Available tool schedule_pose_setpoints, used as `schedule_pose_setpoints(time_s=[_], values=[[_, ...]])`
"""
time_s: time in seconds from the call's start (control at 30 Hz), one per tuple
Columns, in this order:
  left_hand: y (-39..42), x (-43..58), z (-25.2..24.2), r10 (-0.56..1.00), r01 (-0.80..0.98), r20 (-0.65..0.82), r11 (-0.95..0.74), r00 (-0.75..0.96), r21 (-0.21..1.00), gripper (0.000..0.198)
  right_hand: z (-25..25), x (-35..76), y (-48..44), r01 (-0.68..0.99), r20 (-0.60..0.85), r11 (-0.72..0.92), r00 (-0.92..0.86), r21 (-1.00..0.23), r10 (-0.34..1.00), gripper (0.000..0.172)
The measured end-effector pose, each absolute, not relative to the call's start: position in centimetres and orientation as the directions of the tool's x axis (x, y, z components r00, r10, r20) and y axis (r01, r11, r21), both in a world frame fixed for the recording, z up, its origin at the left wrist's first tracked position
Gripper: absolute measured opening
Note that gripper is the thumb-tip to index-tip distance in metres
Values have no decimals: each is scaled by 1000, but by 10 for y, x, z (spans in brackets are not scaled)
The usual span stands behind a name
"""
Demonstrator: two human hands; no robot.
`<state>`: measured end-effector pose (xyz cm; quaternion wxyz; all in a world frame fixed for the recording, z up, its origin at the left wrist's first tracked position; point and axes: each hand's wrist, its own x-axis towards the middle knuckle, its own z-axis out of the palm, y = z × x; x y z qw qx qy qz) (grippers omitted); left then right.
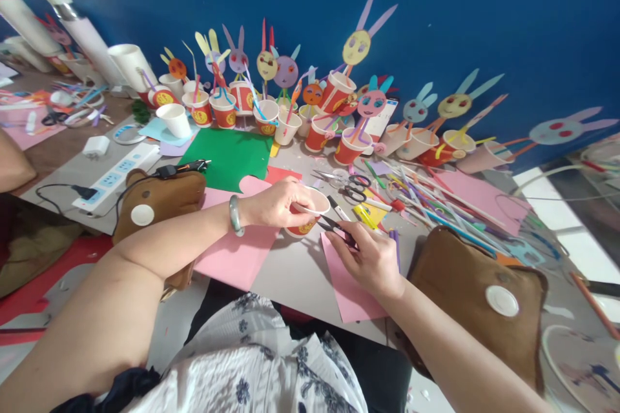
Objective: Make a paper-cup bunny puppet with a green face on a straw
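1. My place looks like a craft workshop: a grey tabletop [290,274] against a blue wall [310,13].
2. Long-eared paper rabbit faces [357,48] rise from red paper cups [225,118].
3. Before me lie a green paper sheet [227,158], black-handled metal scissors [344,181] and thin multicoloured sticks [438,214].

Held paper cup [303,230] looks smooth, thin-walled; green sheet [227,156] and pink sheet [242,258] matt, smooth paper or card; loose scissors [346,182] metal-bladed, black plastic handles. Power strip [119,174] smooth white plastic, brown pouch [460,297] soft napped cloth with smooth white plastic cap [502,301], counter [295,274] smooth, low sheen. Bangle [236,214] hard, polished, glossy, exact material unclear; blouse [227,361] crinkled matt cloth; blue wall [460,6] matt, smooth.
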<state>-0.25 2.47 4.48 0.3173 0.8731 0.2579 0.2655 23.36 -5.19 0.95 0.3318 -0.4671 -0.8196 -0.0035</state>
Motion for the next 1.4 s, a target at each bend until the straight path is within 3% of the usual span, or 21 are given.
schedule_pose_setpoints(time_s=[0.2,0.5,0.7,1.0,1.4], values=[[22,-1,50,578,306,300,-723,759,620,25,14,234,-56,798,546,573,-400,-187,736,20],[24,-2,45,494,286,343,-814,799,506,18,14,235,-58,807,523,575,-436,-135,733,24],[26,-3,49,463,308,283,-837,840,453,20,15,237,-57,777,493,594,-440,-211,751,25],[29,-4,53,387,249,324,-885,864,394,25,26,236,-56,761,463,593,-440,-264,770,31],[31,-6,50,394,228,288,-851,873,473,20,28,236,-55,735,502,625,-448,-264,740,32]])
